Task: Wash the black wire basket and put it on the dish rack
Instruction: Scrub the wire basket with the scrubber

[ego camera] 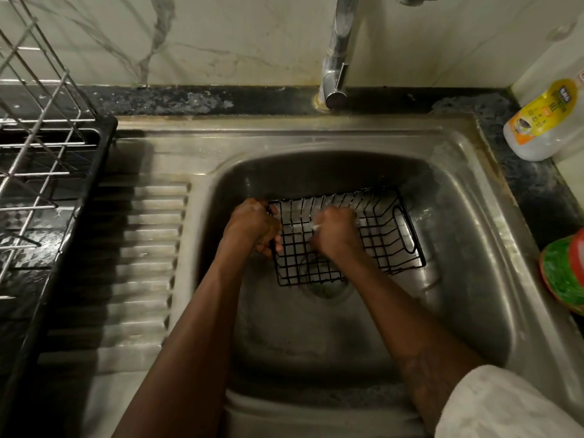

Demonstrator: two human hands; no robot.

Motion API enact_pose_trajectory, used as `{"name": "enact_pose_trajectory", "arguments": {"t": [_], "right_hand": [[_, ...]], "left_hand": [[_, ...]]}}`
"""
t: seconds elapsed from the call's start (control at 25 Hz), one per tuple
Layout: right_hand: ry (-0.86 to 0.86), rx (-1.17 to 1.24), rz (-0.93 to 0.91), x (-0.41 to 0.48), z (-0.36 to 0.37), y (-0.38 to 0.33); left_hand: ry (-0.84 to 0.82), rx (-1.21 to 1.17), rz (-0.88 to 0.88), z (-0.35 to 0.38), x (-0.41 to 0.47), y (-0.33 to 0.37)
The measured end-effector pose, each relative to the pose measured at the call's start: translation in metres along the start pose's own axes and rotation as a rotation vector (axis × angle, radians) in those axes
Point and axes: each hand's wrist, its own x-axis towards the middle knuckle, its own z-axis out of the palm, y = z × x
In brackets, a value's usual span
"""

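Your left hand [252, 227] grips the black wire basket [384, 230] by its left end; your right hand [335, 233] is clenched inside, contents unclear. Its long axis points left toward the silver wire dish rack [38, 153].

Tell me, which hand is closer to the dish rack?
Left. The left hand grips the left end of the black wire basket, nearest the dish rack; the right hand is at its middle, farther away.

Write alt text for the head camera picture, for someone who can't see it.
A person's left hand grips the left edge of a black wire basket in a steel sink, while the right hand is fisted inside it. A dish rack stands to the left, a tap behind, a bottle at the right.
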Motion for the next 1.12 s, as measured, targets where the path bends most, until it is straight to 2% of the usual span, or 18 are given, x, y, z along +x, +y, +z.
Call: {"name": "enact_pose_trajectory", "arguments": {"t": [0.12, 0.2, 0.52, 0.6, 0.72, 0.76, 0.92, 1.0, 1.12], "right_hand": [[-0.108, 0.166, -0.261, 0.006, 0.016, -0.03], [-0.14, 0.209, -0.316, 0.013, 0.017, -0.034], [-0.493, 0.077, -0.554, -0.013, 0.011, 0.006], [-0.438, 0.141, -0.501, -0.001, 0.007, 0.003], [-0.194, 0.219, -0.285, 0.024, 0.005, -0.002], [-0.181, 0.206, -0.27, 0.025, 0.007, -0.002], [-0.494, 0.074, -0.526, -0.009, 0.002, -0.003], [-0.537, 0.114, -0.547, -0.014, 0.001, 0.003], [-0.264, 0.174, -0.323, 0.01, 0.005, 0.013]], "left_hand": [[0.006, 0.009, 0.026, 0.001, 0.002, -0.002], [0.015, 0.007, 0.041, 0.001, 0.003, -0.003], [-0.008, 0.054, 0.012, 0.002, 0.001, -0.001], [0.004, 0.048, 0.016, 0.004, 0.0, -0.001], [0.026, 0.065, 0.021, 0.003, 0.0, -0.002], [0.031, 0.07, 0.026, 0.003, 0.0, -0.002], [0.05, 0.076, 0.016, 0.002, 0.003, -0.001], [0.022, 0.082, 0.013, 0.005, 0.003, -0.001], [0.038, 0.091, 0.007, 0.008, 0.006, -0.002]]}}
